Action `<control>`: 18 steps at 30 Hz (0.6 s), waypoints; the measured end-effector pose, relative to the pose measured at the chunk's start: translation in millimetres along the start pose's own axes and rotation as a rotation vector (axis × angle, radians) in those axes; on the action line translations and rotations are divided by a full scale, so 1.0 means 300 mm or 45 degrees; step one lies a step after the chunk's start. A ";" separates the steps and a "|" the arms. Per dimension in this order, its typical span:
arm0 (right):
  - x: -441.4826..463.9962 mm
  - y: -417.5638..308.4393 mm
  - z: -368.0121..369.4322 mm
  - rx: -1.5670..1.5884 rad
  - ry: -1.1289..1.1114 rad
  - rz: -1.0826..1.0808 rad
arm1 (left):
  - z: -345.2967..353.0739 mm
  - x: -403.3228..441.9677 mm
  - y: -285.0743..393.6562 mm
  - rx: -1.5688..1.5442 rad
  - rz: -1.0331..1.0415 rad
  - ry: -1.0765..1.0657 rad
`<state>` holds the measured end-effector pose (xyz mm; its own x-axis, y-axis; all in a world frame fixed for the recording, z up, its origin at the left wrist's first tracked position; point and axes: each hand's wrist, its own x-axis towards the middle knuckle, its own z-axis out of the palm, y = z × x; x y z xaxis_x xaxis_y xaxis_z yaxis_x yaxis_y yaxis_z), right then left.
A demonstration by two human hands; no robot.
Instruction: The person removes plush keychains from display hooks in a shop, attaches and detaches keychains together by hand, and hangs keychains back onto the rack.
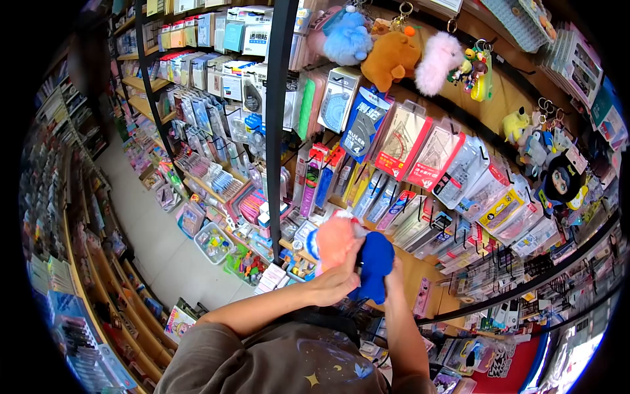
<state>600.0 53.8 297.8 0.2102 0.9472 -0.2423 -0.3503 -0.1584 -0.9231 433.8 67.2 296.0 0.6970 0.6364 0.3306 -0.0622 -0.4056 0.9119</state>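
My left hand [338, 281] is closed against a fluffy orange-pink plush [335, 240] in front of my chest. White, red and blue bits show around the plush's edges. Right beside it is a dark blue soft item [376, 262], rounded at the top, whose exact kind I cannot make out. My right hand [394, 279] grips its right side, with most of the fingers hidden behind it. The fingertips of my left hand come close to the blue item's left edge, where a small dark part shows.
A rack ahead holds packaged ruler sets [366, 125] and other stationery on hooks. Plush keychains [394, 56] hang above, including a pink one [438, 64]. A black upright post [274, 131] stands left of centre. A clear bin [213, 243] sits low beside the aisle floor [154, 226].
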 end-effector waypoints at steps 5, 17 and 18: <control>-0.016 -0.111 0.053 -1.376 -0.397 -1.146 | -0.042 -0.008 0.020 0.081 -0.104 -0.118; -0.013 0.039 0.037 -0.441 -0.249 -0.492 | 0.007 -0.016 0.063 0.608 -0.026 -0.112; -0.004 0.056 0.036 -0.429 -0.168 -0.454 | 0.006 -0.018 0.065 0.616 -0.043 -0.156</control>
<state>583.9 53.0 285.7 0.1385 0.9824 0.1251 0.0411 0.1206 -0.9919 430.2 54.6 311.6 0.7734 0.5846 0.2451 0.2802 -0.6622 0.6950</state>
